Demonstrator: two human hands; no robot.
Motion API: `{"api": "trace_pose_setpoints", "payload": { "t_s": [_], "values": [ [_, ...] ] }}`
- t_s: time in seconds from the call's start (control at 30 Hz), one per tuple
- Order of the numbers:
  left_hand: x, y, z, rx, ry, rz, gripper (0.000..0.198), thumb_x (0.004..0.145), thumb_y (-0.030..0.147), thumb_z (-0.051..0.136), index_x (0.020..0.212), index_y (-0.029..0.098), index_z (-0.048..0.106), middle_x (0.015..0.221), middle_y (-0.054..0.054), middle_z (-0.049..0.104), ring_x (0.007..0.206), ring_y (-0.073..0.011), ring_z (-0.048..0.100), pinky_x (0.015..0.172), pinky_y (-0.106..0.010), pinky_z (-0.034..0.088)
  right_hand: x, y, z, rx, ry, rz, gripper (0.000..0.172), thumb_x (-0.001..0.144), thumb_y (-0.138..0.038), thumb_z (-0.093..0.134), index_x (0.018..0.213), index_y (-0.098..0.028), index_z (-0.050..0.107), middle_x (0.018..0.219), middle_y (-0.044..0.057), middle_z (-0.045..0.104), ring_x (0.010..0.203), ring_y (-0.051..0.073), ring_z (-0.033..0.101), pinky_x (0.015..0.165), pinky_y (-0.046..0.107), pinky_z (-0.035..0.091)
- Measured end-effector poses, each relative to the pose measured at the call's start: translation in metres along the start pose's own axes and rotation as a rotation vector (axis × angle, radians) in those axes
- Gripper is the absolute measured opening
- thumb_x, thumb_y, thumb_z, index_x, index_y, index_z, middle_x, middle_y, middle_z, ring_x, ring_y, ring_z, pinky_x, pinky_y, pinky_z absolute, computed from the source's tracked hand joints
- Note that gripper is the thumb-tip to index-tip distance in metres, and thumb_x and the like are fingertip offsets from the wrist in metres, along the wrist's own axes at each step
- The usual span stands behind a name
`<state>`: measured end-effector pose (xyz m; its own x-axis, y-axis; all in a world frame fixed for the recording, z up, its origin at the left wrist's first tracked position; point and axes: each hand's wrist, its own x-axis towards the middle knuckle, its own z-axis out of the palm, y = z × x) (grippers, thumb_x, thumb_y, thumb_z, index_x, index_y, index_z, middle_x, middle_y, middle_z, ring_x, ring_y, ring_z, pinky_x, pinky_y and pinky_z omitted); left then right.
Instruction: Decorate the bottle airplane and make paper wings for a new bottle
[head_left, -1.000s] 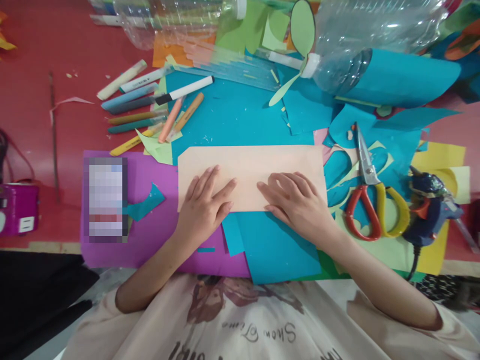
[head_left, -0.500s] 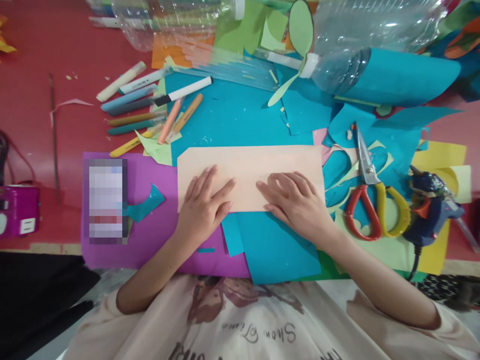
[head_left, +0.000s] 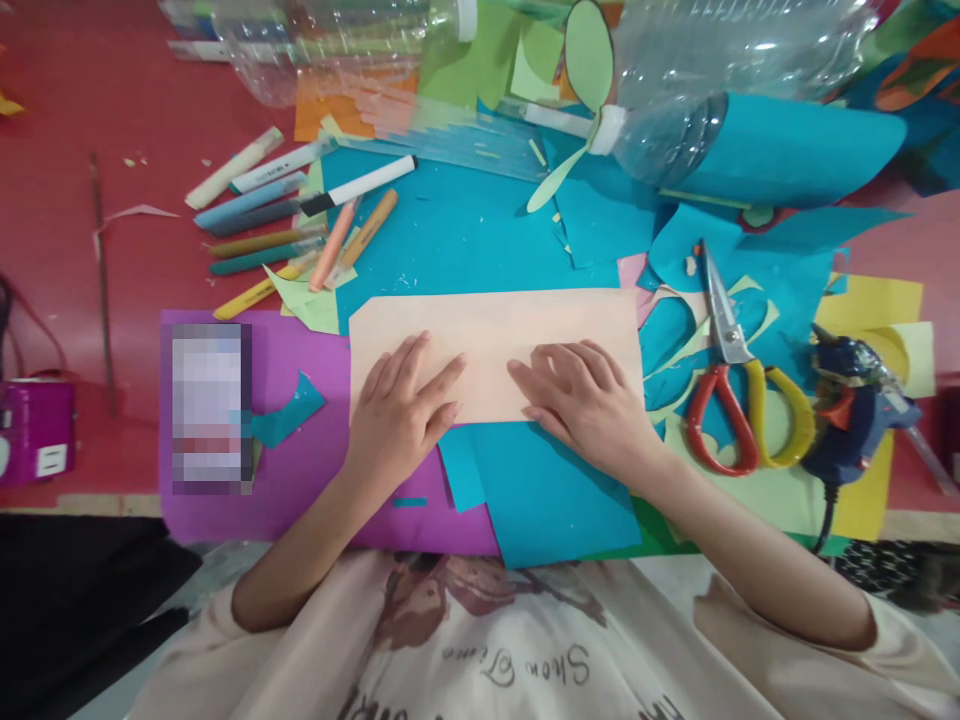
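Note:
A pale peach sheet of paper [head_left: 487, 320] lies flat in front of me, its upper left corner cut off at a slant. On its left part rests my left hand [head_left: 401, 405], open, fingers spread and pointing away from me. My right hand [head_left: 589, 400] lies on the right part, also open, with the fingers slightly bent. Both thumbs are near the sheet's front edge, and bare paper shows between the hands. Underneath are blue paper [head_left: 562, 490] and a purple sheet [head_left: 300, 510].
Scissors [head_left: 731, 350] with red and yellow handles lie to the right, beside a glue gun [head_left: 855, 420]. Several markers [head_left: 255, 205] are at the upper left. A bottle wrapped in blue paper [head_left: 810, 145] lies at the upper right. A blurred-out phone-like object [head_left: 210, 405] is at left.
Both hands keep their places on the peach sheet. The whole view has shifted slightly, with things appearing a little further left.

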<state>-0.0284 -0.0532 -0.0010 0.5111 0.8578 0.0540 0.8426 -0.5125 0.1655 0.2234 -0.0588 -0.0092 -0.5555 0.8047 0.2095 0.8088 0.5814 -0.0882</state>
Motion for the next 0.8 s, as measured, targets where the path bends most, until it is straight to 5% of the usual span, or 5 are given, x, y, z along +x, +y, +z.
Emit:
{"api": "trace_pose_setpoints", "payload": {
  "t_s": [0.8],
  "values": [
    [0.0, -0.0037, 0.0014, -0.105, -0.063, -0.039, 0.047, 0.1, 0.039, 0.042, 0.146, 0.029, 0.046, 0.156, -0.014, 0.039, 0.143, -0.033, 0.039, 0.115, -0.055, 0.034, -0.0009, 0.0026, 0.0039, 0.067, -0.052, 0.039, 0.042, 0.099, -0.041, 0.044, 0.136, -0.027, 0.056, 0.126, 0.011, 0.06, 0.119, 0.027, 0.05, 0.109, 0.05, 0.039]
  ]
}}
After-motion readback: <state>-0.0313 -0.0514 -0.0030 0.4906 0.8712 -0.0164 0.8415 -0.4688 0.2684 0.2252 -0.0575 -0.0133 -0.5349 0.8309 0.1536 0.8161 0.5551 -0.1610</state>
